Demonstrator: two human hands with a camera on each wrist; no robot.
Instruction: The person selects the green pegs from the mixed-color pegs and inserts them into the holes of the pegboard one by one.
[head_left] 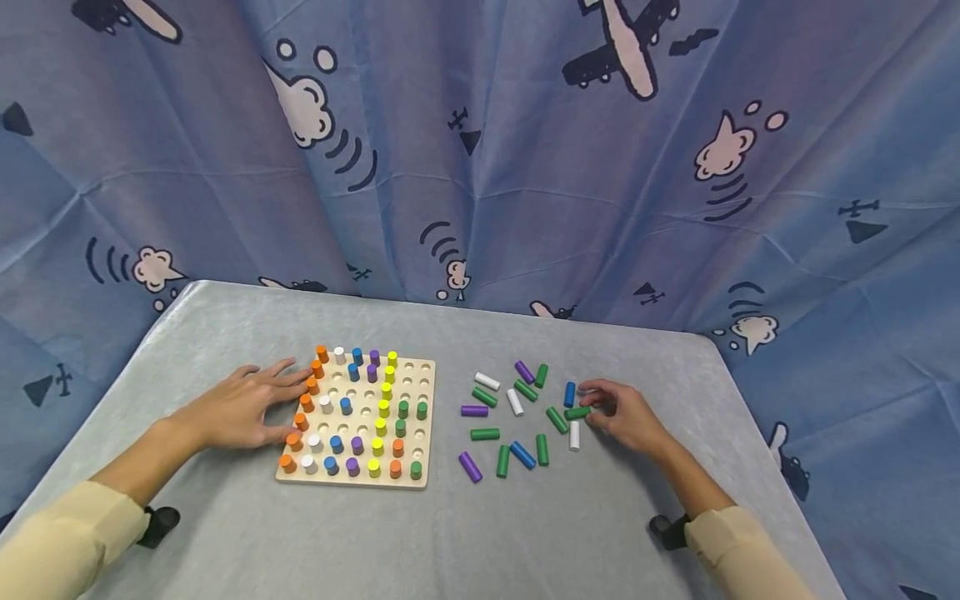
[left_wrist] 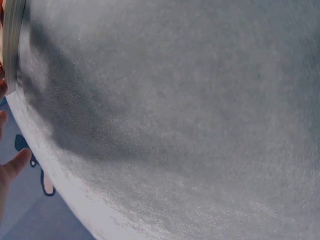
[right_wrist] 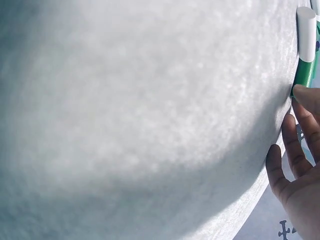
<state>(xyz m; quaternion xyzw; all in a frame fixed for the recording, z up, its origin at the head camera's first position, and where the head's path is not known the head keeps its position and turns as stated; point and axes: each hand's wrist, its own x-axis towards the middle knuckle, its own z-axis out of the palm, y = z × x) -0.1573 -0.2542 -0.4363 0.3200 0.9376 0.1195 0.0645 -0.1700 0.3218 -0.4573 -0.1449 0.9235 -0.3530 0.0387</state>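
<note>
My left hand (head_left: pixel 240 406) lies spread at the left edge of a wooden pegboard (head_left: pixel 429 425), fingertips and thumb right by its column of orange pegs (head_left: pixel 306 403). The board also carries white, blue, purple, yellow and green pegs in rows. On the right, my right hand (head_left: pixel 626 417) has thumb and fingers curled at the end of a green peg (head_left: pixel 576 413), which it pinches. In the right wrist view a fingertip meets that green peg (right_wrist: pixel 304 75), partly covered by a white peg (right_wrist: pixel 306 35). Close to the fingers in the head view lies a blue peg (head_left: pixel 570 393).
Loose pegs lie scattered between board and right hand, among them a purple peg (head_left: pixel 470 467), a green peg (head_left: pixel 484 434) and a white peg (head_left: pixel 487 381). A pale cloth covers the table (head_left: pixel 360 542). Behind it hangs a blue curtain (head_left: pixel 420 125) with printed planes.
</note>
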